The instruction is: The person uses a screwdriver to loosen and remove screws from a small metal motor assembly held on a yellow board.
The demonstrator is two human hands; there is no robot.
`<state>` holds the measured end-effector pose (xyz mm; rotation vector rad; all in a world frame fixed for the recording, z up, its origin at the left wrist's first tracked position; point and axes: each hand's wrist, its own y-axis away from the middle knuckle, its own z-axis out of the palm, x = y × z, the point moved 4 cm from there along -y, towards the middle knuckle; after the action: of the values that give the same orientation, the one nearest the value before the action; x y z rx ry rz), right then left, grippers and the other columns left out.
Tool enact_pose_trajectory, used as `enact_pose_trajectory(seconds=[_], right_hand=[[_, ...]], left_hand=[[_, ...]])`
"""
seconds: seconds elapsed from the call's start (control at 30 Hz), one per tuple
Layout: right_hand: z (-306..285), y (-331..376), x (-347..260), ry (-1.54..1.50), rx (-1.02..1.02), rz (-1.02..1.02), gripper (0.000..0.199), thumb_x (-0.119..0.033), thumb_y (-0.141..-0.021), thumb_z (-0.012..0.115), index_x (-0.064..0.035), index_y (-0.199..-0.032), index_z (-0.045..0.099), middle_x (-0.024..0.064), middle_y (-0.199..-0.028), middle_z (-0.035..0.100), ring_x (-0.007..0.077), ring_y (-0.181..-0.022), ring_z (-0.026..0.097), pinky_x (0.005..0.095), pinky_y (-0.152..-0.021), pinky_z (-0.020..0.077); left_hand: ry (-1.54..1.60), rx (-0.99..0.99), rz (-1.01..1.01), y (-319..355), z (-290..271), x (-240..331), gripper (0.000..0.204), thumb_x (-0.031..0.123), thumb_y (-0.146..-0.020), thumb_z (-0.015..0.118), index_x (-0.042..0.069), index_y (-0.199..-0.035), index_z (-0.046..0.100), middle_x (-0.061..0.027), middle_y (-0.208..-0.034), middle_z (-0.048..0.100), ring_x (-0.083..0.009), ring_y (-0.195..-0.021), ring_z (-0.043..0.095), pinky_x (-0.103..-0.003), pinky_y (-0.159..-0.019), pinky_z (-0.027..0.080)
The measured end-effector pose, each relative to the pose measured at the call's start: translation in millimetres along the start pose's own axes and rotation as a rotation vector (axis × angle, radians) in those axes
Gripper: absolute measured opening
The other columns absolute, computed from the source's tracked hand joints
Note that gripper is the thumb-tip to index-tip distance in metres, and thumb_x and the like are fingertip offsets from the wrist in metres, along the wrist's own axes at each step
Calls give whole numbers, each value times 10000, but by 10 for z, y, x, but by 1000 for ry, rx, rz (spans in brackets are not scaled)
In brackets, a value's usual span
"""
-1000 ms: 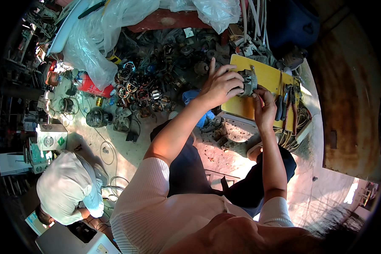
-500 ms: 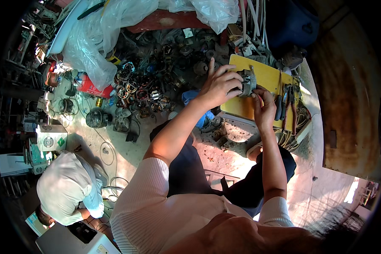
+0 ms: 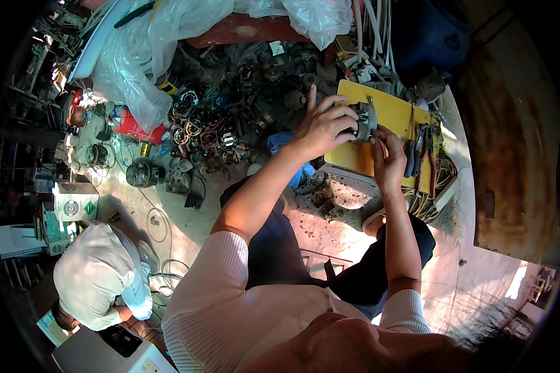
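Observation:
My left hand (image 3: 325, 127) is closed round the left side of a small grey metal electric motor (image 3: 366, 121), its index finger raised and pointing away. The motor is held over a yellow board (image 3: 389, 99). Close against the motor's lower right side, my right hand (image 3: 389, 158) has its thumb and fingers pinched together. A bit of something thin and red shows between those fingers; its kind is too small to make out. Just right of this hand, several pliers and cutters (image 3: 424, 152) lie on the board, with a dark-handled tool (image 3: 409, 157) beside them.
Coiled wire (image 3: 424, 205) lies by the board's near right corner. A heap of motor parts with copper windings (image 3: 208, 133) spreads to the left, below clear plastic sheeting (image 3: 130, 74). A blue drum (image 3: 429, 37) stands far right. Another person (image 3: 99, 273) bends over at lower left.
Both hands and the motor stay almost in place. The red piece between my right fingers shows at a slightly different angle.

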<state>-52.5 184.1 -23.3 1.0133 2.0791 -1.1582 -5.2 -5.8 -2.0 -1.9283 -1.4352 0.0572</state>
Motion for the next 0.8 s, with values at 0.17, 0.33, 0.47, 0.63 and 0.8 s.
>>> enact_pose_trajectory(seconds=[0.17, 0.33, 0.47, 0.63, 0.8], right_hand=[[-5, 3, -19, 10, 2, 2, 137, -38, -912, 677, -5, -1044, 681, 208, -1125, 691, 331, -1076, 681, 366, -901, 520], [-13, 6, -17, 32, 4, -6, 160, -44, -901, 691, -6, -1057, 685, 203, -1130, 694, 330, -1070, 683, 367, -903, 521], [-20, -5, -22, 49, -8, -30, 186, -46, -898, 697, -9, -1080, 688, 197, -1139, 697, 327, -1066, 684, 367, -906, 521], [-16, 3, 6, 36, -8, -8, 173, -46, -904, 693, -9, -1072, 687, 198, -1141, 699, 321, -1057, 689, 367, -909, 523], [-10, 18, 11, 9, 6, 27, 146, -48, -910, 688, -3, -1049, 679, 200, -1140, 701, 313, -1049, 695, 361, -903, 526]], left_hand=[[-26, 10, 11, 9, 31, -12, 186, 215, -745, 826, 183, -864, 687, 92, -1122, 647, -235, -1296, 497, -738, -1136, 146], [-2, -1, -1, 0, 19, -11, 154, 226, -768, 810, 188, -860, 693, 90, -1112, 643, -232, -1297, 492, -741, -1140, 131], [5, 9, 10, 7, 33, -13, 127, 249, -792, 790, 187, -861, 703, 86, -1092, 630, -230, -1303, 480, -747, -1148, 100], [-13, 16, 16, 7, 22, -2, 164, 236, -765, 820, 195, -862, 694, 89, -1113, 653, -231, -1291, 507, -733, -1135, 146], [-8, 1, 24, 4, 22, 3, 147, 262, -771, 806, 198, -854, 702, 90, -1094, 621, -227, -1302, 479, -751, -1148, 101]])
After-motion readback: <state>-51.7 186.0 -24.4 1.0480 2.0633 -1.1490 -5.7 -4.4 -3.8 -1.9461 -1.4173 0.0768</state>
